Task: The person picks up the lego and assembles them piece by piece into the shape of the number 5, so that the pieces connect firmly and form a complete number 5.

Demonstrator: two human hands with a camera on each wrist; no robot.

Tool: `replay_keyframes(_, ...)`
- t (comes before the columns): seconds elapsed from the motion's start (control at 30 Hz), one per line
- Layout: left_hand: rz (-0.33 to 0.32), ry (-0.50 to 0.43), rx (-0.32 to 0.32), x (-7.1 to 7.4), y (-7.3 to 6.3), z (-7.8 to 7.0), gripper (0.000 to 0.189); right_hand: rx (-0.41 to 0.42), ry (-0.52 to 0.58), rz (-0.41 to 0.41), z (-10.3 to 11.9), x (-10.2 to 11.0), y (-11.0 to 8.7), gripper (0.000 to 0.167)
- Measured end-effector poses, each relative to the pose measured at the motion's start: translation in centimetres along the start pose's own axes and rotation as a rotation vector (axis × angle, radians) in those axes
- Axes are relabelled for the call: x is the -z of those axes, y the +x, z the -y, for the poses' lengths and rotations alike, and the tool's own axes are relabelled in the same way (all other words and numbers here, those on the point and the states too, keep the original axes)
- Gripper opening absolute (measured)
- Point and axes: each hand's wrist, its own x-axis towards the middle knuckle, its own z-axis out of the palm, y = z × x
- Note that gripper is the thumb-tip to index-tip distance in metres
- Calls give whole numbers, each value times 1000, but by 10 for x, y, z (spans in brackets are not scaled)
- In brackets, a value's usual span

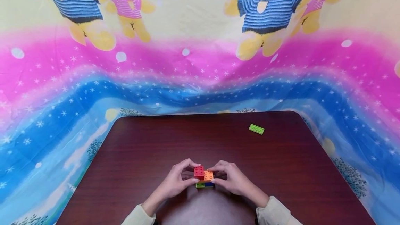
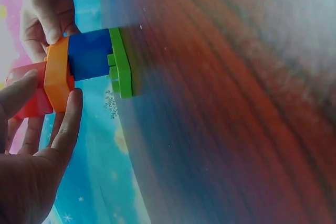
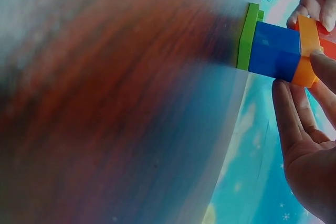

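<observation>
Between the two hands stands a small stack of toy building bricks. At its base lies a green plate (image 2: 123, 64) with studs showing, flat on the table. A blue brick (image 3: 275, 51) rises from one end of it. Over the blue brick sits an orange plate (image 1: 208, 175), one end overhanging. On that overhanging end is a red brick (image 1: 198, 173). My left hand (image 1: 178, 180) pinches the red brick between thumb and fingers. My right hand (image 1: 235, 180) holds the orange plate, thumb on its near side, fingers behind it and along the blue brick.
A loose lime-green plate (image 1: 256, 129) lies near the far right of the dark wooden table (image 1: 156, 141). Behind and beside the table hangs a printed cloth (image 1: 187, 61) with bears and snowflakes.
</observation>
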Motion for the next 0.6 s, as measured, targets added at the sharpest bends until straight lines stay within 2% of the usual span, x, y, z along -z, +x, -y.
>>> replay_keyframes(0.3,10,-44,68,2,1,0,30,12,4,-4,1,0,1,35)
replay_keyframes(0.6,11,-27,74,2,1,1,30,2,-4,-7,1,0,0,34)
